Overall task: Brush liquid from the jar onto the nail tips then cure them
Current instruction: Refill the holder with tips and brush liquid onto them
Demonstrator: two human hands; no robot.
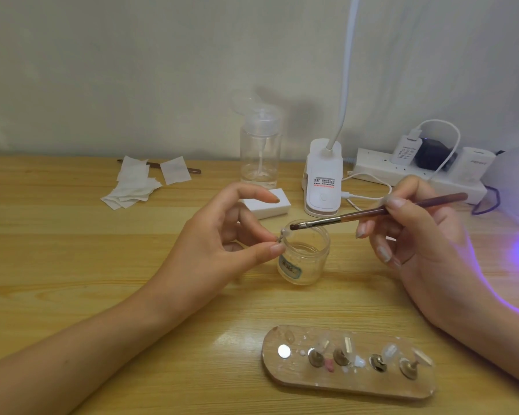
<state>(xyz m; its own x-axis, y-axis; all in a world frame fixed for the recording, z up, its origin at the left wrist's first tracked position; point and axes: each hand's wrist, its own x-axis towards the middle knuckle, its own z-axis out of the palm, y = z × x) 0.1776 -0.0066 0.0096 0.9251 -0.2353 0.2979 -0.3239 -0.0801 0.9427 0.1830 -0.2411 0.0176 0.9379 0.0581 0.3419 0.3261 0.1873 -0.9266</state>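
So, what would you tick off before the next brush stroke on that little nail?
1. Nail tip pinched steady in the left hand, above the jar rim: ok.
2. Brush gripped by the right hand, bristles at the nail tip: ok.
3. Jar open and upright on the table: ok.
4. Enough liquid on the bristles: cannot tell.
5. Curing lamp glowing purple, ready: ok.

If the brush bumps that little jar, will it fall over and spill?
Probably not: the jar is short and wide, so it would likely slide on the smooth table rather than tip. It looks light, holding little liquid. Its top is open, so a hard knock could spill.
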